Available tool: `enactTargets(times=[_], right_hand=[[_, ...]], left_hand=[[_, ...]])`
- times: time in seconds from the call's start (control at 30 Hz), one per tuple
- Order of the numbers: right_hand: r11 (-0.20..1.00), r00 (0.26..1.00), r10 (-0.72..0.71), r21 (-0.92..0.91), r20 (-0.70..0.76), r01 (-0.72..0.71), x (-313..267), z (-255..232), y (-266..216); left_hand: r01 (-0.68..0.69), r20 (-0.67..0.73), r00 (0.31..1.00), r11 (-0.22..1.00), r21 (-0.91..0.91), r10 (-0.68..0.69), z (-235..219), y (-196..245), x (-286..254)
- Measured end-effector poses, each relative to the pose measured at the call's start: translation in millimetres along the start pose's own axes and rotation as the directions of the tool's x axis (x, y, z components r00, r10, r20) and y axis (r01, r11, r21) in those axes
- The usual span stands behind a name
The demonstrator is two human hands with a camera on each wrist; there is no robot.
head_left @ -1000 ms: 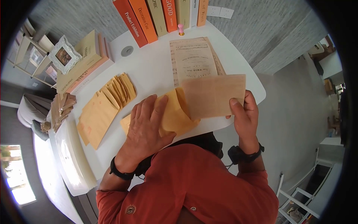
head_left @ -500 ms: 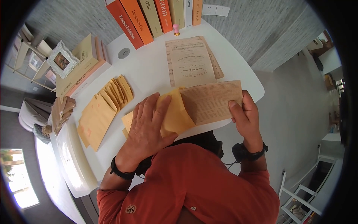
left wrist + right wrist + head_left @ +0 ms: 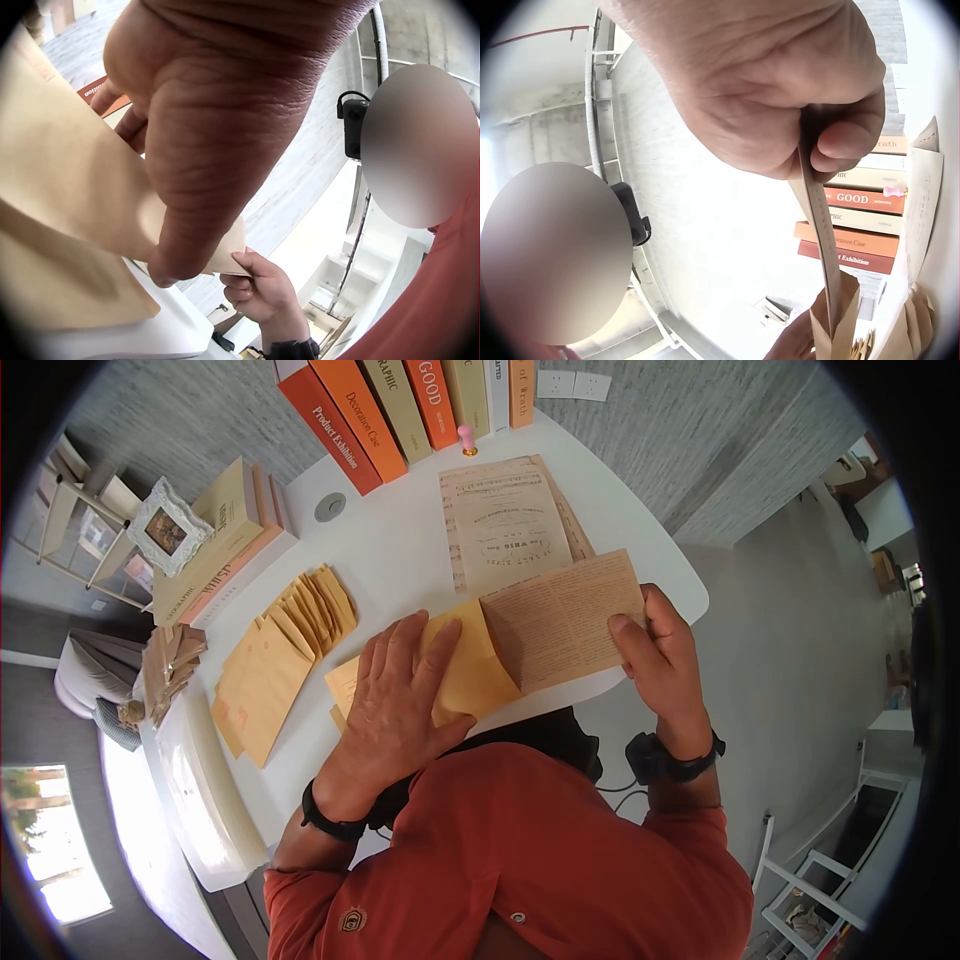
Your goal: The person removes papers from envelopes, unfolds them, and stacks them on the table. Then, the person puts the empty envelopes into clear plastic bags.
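Observation:
The left hand (image 3: 398, 695) lies with spread, extended fingers on a yellow envelope (image 3: 478, 665) near the table's front edge; the thumb is along its lower side. Between thumb and curled fingers, the right hand (image 3: 662, 655) pinches the right end of a brown printed paper (image 3: 570, 622). The paper's left end is inside the envelope's mouth. In the right wrist view the paper (image 3: 821, 240) runs down into the open envelope (image 3: 843, 319). The left wrist view has the left hand (image 3: 217, 112) over the envelope (image 3: 82, 161), with the right hand (image 3: 266, 292) beyond.
Left of the hands lie a stack of yellow envelopes (image 3: 265, 680) and a clear plastic pack (image 3: 205, 790). Sheet-music papers (image 3: 510, 525) lie behind, near a pink stamp (image 3: 467, 440) and upright books (image 3: 380, 410). A white picture frame (image 3: 168, 527) rests by stacked books at left.
The brown paper has moved from in front of the envelope's mouth to partly inside it, and now tilts up to the right. The left hand stays on the envelope.

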State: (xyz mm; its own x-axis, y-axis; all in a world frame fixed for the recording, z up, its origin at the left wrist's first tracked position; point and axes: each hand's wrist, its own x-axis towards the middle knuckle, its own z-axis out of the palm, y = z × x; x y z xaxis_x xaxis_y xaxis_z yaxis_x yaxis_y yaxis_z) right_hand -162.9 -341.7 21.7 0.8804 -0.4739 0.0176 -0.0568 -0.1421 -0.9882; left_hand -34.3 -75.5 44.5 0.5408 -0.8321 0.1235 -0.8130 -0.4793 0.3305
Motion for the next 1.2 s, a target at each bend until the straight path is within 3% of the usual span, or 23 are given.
enactTargets(times=[0.1, 0.3, 0.43, 0.53, 0.63, 0.83, 1.03, 1.2], right_hand=[[0.999, 0.999, -0.037, -0.024, -0.022, 0.036, 0.0, 5.9, -1.2], [0.998, 0.997, -0.009, -0.065, 0.071, 0.013, -0.1, 11.4, 6.5], [0.999, 0.997, -0.026, 0.035, 0.067, 0.024, -3.1, 32.8, -5.8], [0.98, 0.982, -0.188, 0.062, 0.007, 0.188, -0.5, 35.9, 7.7], [0.893, 0.892, -0.448, -0.023, 0.062, 0.45, 6.9, 45.3, 10.9], [0.971, 0.922, -0.231, 0.017, 0.31, 0.237, 12.8, 44.5, 8.0], [0.991, 0.913, -0.133, 0.053, 0.385, 0.121, 15.0, 46.5, -0.1], [0.991, 0.898, -0.112, -0.019, 0.425, 0.133, 17.4, 49.8, 0.5]], left_hand=[[0.002, -0.02, 1.0, 1.0, -0.015, -0.002, 0.7, 0.6, -0.9], [-0.018, -0.017, 1.0, 1.0, -0.022, 0.018, 0.3, 2.6, 0.3], [-0.041, -0.038, 0.998, 0.999, -0.017, 0.04, -2.7, 7.3, 5.0], [-0.05, -0.057, 0.997, 0.999, -0.008, 0.049, -7.5, 9.2, 7.7], [-0.069, -0.071, 0.995, 0.998, -0.004, 0.069, -11.7, 11.4, 9.7], [-0.123, -0.097, 0.988, 0.992, -0.009, 0.121, -14.4, 13.1, 12.4], [-0.145, -0.1, 0.984, 0.989, -0.008, 0.144, -15.9, 12.5, 13.1], [-0.15, -0.091, 0.985, 0.989, -0.013, 0.148, -16.9, 11.9, 11.2]])
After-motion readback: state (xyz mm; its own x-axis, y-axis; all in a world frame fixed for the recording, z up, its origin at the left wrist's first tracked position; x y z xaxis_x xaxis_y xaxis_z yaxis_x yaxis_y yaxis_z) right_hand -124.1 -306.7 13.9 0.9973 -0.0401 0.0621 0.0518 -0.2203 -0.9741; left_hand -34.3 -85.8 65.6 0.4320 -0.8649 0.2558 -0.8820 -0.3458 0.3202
